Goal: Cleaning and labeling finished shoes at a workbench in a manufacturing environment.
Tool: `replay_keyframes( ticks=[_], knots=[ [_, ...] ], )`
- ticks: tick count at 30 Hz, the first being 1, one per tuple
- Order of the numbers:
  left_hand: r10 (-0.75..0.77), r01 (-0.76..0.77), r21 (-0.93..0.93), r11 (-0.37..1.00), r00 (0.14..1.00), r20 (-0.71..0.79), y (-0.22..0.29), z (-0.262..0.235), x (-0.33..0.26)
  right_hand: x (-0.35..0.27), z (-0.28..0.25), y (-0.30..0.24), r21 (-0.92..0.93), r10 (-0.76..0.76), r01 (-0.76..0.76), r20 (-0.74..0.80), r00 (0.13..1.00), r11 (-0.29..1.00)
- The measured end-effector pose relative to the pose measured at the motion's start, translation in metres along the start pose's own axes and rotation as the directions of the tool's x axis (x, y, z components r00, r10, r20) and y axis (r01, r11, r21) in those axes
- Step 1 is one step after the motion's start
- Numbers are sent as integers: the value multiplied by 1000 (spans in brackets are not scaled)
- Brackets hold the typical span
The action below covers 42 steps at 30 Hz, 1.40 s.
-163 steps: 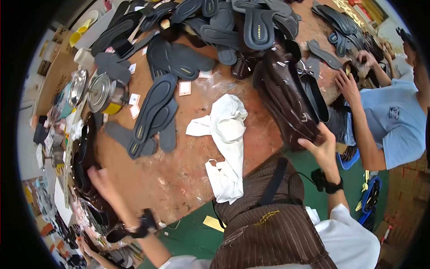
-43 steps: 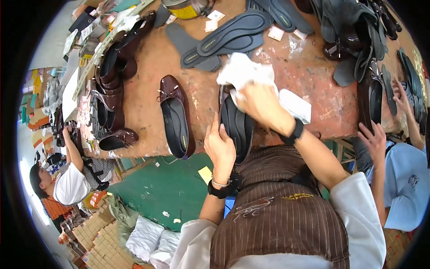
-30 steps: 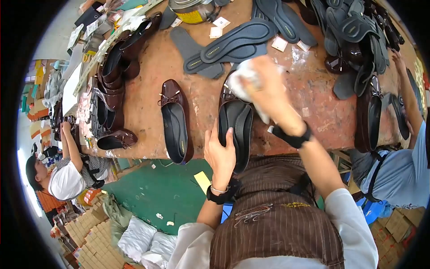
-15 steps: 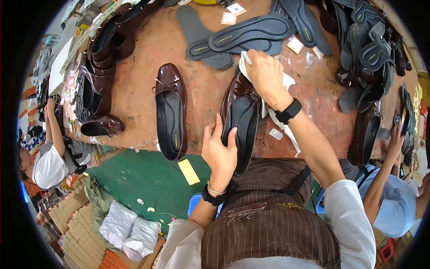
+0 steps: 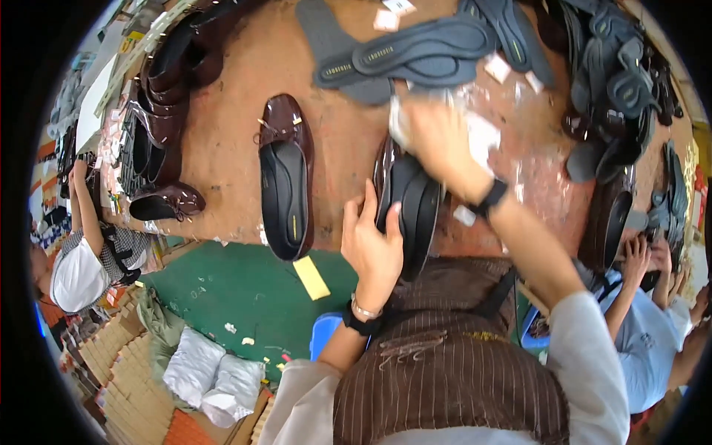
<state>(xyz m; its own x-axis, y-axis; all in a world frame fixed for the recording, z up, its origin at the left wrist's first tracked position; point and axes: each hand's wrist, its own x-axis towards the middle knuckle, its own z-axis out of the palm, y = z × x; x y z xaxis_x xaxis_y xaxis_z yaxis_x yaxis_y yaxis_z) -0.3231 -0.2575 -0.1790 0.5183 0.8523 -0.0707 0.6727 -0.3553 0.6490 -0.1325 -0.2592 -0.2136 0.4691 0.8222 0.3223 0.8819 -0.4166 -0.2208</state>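
Observation:
A dark burgundy patent flat shoe [image 5: 420, 215] with a dark insole lies at the table's front edge, toe pointing away from me. My left hand [image 5: 373, 241] grips its left side, the thumb over the rim. Over the toe, my right hand [image 5: 437, 141], smeared by motion, is closed on a white cloth [image 5: 483, 139]. Hand and cloth hide most of the toe and any bow there. To the left lies the matching shoe [image 5: 285, 178], apart from both hands, with a bow on its toe.
Several grey insoles [image 5: 423, 50] lie beyond the shoes, with small white tags [image 5: 497, 68] beside them. Burgundy shoes [image 5: 159, 119] line the left of the table; more insoles and shoes [image 5: 615, 81] pile up at right. Co-workers' hands [image 5: 644, 254] are at the far right.
My right hand has moved slightly nearer and to the right over the toe. The cloth's tail no longer hangs toward the table edge. My left hand keeps its grip.

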Motion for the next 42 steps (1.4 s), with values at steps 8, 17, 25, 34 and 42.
replay_keyframes(
  ticks=[8,17,25,34,42],
  knots=[
    [-88,89,-38,995,995,37,0,-1,0,-38,-45,-9,203,254,-288,176,951,936],
    [-63,63,12,998,998,23,-3,-8,-4,-56,-114,54,768,646,-575,291,706,283],
    [-118,76,-381,921,989,-90,-14,-4,-7,16,-16,24,655,566,-339,-165,808,675],
    [-189,50,-574,818,964,-187,-39,10,-1,-86,-44,-31,235,156,-292,467,871,927],
    [-193,107,-588,801,977,-85,-38,0,-3,-42,-113,2,731,536,-462,156,829,501]
  ],
)
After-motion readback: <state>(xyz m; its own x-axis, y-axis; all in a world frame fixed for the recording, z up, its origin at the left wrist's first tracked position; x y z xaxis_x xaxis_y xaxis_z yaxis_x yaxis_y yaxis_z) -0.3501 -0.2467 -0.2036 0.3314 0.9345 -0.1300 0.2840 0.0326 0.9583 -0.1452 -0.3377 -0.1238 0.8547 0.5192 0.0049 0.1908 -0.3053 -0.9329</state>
